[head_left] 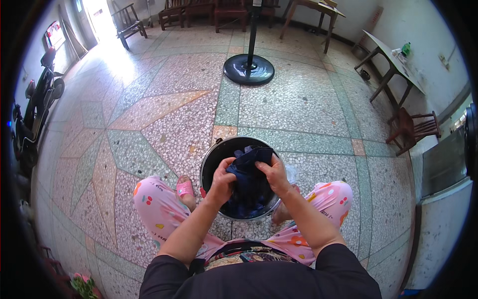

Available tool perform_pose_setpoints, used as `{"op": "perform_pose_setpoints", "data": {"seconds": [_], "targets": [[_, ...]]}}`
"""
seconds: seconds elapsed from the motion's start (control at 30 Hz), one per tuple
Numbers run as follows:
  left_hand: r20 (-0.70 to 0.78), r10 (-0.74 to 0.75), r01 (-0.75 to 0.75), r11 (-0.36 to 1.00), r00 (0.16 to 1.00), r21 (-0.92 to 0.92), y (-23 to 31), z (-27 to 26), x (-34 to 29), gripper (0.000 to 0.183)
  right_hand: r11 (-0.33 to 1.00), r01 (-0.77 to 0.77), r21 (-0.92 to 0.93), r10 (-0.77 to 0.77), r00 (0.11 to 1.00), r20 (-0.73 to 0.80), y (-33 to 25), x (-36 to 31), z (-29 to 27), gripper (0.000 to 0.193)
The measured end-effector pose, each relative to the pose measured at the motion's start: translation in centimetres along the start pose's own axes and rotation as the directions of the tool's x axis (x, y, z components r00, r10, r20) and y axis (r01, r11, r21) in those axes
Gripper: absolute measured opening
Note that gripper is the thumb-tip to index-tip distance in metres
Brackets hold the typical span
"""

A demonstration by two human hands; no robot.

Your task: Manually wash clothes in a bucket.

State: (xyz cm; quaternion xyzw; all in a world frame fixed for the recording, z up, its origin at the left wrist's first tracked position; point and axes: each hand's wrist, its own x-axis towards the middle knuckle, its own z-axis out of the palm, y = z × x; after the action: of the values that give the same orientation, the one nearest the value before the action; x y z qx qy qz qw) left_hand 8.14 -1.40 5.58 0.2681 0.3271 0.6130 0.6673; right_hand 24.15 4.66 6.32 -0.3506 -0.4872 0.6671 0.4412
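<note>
Between my feet stands a round bucket [205, 172] with a shiny rim and a dark inside. Above its opening I hold up a dark navy cloth garment [244, 163], and its lower part hangs down into the bucket. My left hand [222, 178] is closed on the garment's left side. On the other side my right hand [273, 173] pinches its upper right edge, thumb on top. More dark, wet-looking fabric lies lower in the bucket, but it is too dim to tell apart from the held piece. What kind of garment it is cannot be made out.
Speckled tile floor surrounds the bucket. A black round stand base [249, 70] with a pole is ahead. A motor scooter [37, 107] stands at left. At right are a table [393, 62], a wooden chair [412, 130] and a pale cabinet [443, 199]. Wooden chairs line the far wall.
</note>
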Motion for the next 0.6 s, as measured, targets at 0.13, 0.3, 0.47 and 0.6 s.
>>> {"op": "perform_pose_setpoints", "data": {"seconds": [0.13, 0.3, 0.47, 0.6], "targets": [[-0.061, -0.068, 0.047, 0.953, 0.996, -0.298, 0.3, -1.3, 0.1, 0.049, 0.956, -0.131, 0.263, 0.127, 0.991, 0.034, -0.7, -0.1, 0.2, 0.025], [0.057, -0.295, 0.272, 0.766, 0.954, -0.582, 1.0, -0.9, 0.2, 0.042, 0.905, -0.147, 0.399, 0.153, 0.988, 0.018, -0.7, -0.2, 0.1, 0.029], [0.088, -0.414, 0.423, 0.875, 0.906, -0.234, -0.1, -1.2, -0.1, 0.052, 0.849, -0.234, 0.473, 0.198, 0.972, 0.125, -1.6, -0.2, 0.4, 0.029], [-0.111, -0.436, 0.448, 0.884, 0.893, 0.132, -1.9, -1.3, 0.2, 0.046, 0.882, -0.219, 0.418, 0.199, 0.976, 0.092, -0.6, 0.8, 0.0, 0.027]]}}
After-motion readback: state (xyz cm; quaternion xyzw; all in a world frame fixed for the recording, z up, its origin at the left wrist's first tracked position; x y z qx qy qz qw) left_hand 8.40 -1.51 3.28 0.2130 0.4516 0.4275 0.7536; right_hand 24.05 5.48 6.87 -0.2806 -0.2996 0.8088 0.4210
